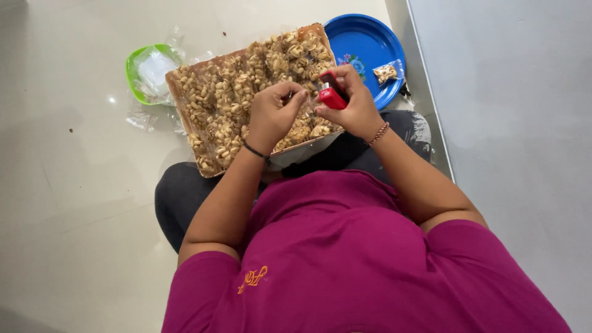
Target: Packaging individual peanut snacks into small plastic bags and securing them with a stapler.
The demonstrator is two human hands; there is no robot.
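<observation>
Head view: right hand (353, 105) fingers clamped on red stapler (332, 97), frame centre; left hand (273, 114) fingers pinched together beside it, item between them unclear. Tray of nuts (228, 92) partly hidden beneath.

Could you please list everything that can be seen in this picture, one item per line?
tray of nuts: one, brown tray heaped with pale tan nuts, resting on the lap.
stapler: one, red, held in the right hand above the tray.
small clear bag: one, seemingly pinched between both hands; mostly hidden.
blue plate: one, round, on the floor past the tray.
filled packet: one, clear with nuts inside, on the blue plate.
green tray: one, holding clear plastic bags, on the floor beside the nut tray.
loose plastic bags: a few, clear, on the floor.
floor: pale, glossy tiles.
left hand: black wristband, fingers pinched.
right hand: beaded bracelet, gripping the stapler.
</observation>
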